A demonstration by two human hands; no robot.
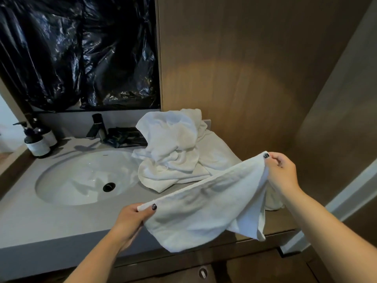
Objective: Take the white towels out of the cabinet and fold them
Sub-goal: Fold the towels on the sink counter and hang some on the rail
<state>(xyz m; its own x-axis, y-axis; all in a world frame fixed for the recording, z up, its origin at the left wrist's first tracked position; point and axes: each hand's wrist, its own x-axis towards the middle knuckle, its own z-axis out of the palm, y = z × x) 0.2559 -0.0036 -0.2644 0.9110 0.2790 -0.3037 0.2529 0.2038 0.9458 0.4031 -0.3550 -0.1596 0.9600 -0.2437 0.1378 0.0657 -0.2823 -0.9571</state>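
- Head view: white towel (206, 209) stretched in the air over the counter's (30, 225) front edge, right of the sink (61, 190)
- Left hand (130, 219) and right hand (283, 172) each pinched shut on a top corner
- Unfolded towel heap (179, 152) at the counter's back right
- Best kept taut, corners matched before halving

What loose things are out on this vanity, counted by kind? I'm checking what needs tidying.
Towel held in the hands: 1
Heap of unfolded white towels: 1 heap; number of towels in it cannot be told
Pump bottles: 2
Dark packets beside the tap: 1 pile
Total: 5 items or groups
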